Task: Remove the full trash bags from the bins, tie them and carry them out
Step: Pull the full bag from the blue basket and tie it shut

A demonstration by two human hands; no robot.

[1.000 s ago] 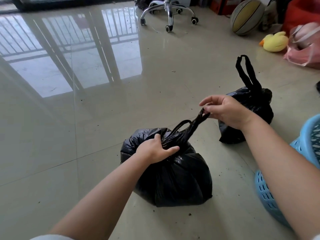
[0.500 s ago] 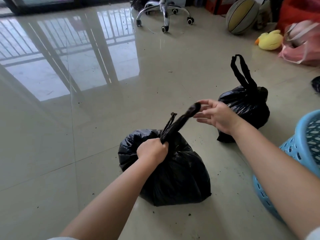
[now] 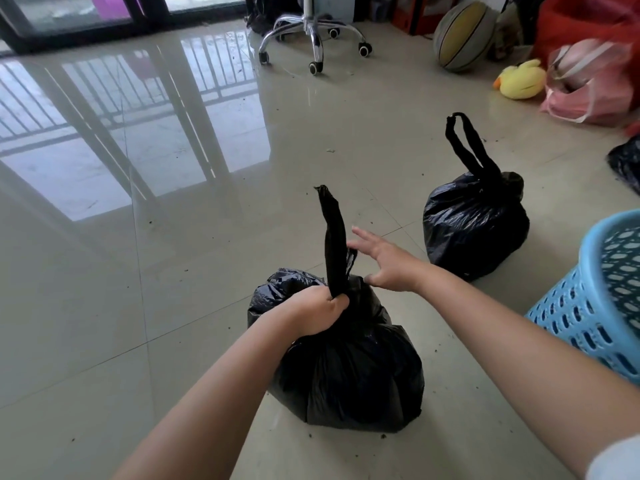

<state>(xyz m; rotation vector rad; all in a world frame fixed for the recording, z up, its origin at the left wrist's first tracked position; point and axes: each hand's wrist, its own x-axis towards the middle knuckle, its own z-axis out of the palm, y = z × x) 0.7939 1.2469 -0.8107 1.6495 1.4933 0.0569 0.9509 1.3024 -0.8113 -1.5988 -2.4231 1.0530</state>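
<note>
Trash bags, 2 of them and both black, are sitting on the glossy tiled floor [image 3: 104, 306] in front of me. I am clenching my left hand [image 3: 317, 315] around the gathered neck of the near bag [image 3: 349, 368], and its twisted handles [image 3: 334, 244] are standing up above my fist like a narrow black strip, leaning slightly left with a frayed tip. This bag is bulging round and full, its plastic shiny and creased, with folds running down from the neck to the floor. My right hand [image 3: 386, 263] is hovering just beside the handles with the fingers spread and nothing in its grasp; whether a fingertip is touching the strip I cannot tell. The far bag [image 3: 476, 225] is resting to the right, well apart from the near one, already cinched at the top with a long handle loop [image 3: 465, 143] sticking upright. A blue perforated bin [image 3: 595, 306] is showing at the right edge, near my right forearm. Small dark crumbs are lying scattered on the tiles around both bags.
</note>
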